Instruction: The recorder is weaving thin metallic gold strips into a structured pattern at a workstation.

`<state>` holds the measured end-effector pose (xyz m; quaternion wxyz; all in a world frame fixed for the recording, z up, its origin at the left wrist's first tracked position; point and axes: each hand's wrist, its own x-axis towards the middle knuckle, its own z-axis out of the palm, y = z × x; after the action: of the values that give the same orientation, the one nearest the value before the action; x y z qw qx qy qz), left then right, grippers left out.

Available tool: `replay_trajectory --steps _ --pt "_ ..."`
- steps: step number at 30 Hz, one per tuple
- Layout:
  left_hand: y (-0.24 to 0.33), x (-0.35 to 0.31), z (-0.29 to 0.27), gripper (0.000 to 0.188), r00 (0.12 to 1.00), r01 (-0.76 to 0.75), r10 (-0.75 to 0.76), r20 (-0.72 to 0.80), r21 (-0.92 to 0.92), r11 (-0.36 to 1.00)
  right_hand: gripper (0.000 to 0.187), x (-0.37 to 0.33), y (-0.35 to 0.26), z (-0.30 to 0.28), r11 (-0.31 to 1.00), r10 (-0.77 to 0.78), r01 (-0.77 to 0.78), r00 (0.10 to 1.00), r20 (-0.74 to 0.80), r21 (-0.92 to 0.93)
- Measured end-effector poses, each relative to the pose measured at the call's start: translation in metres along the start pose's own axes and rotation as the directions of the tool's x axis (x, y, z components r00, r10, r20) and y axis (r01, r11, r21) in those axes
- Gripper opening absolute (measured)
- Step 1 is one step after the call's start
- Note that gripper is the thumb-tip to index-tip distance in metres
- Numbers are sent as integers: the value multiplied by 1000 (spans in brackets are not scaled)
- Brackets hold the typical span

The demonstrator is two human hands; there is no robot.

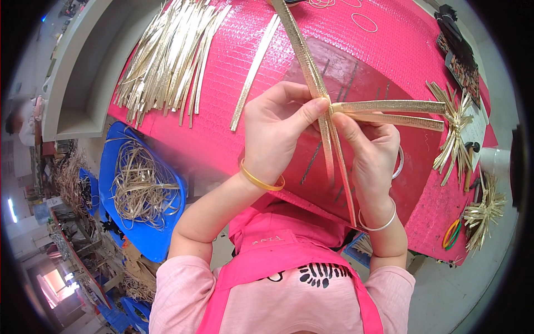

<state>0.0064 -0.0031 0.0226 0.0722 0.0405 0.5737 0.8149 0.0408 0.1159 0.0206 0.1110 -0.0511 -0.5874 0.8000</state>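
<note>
Closest to my lens is the pink apron [289,240], worn over a pale pink shirt [295,305]. Past it, the left hand [278,125] has its thumb and finger pinched on the gold strips [317,82] right at their crossing, and the right hand [370,147] pinches just beside it, thumb pressed to the same spot. I see them held above the dark red sheet [400,167]: one long length runs away from the body, two ends point right, and two hang toward the apron. Fingertips cover the underside, so I can't fairly say whether a loop or only a fold sits there.

That pinch is my worry. Should either thumb ease, the crossing could slide and spread. Pulling one end harder than another would, I judge, skew it, and a sharp bend could crease the shiny face. A hanging end could also snag on the silver bangle [379,229].

Farther left, a lone strip [256,69] and a pile of strips [167,61] lie on the pink table cover [225,83]; a careless elbow could scatter them toward the blue bin [153,243].
</note>
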Motion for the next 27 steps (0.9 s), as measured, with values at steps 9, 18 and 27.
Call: replay_trajectory --steps 9,18,27 --pt "12 8 -9 13 901 -424 332 279 406 809 13 6 -7 -6 961 -116 126 992 52 -245" --pt "18 12 -3 17 963 -186 75 259 436 880 18 28 -15 -24 968 240 -250 949 202 28" --pt "5 18 -6 14 967 -159 102 234 240 958 18 30 -20 -22 970 120 -69 969 217 -232"
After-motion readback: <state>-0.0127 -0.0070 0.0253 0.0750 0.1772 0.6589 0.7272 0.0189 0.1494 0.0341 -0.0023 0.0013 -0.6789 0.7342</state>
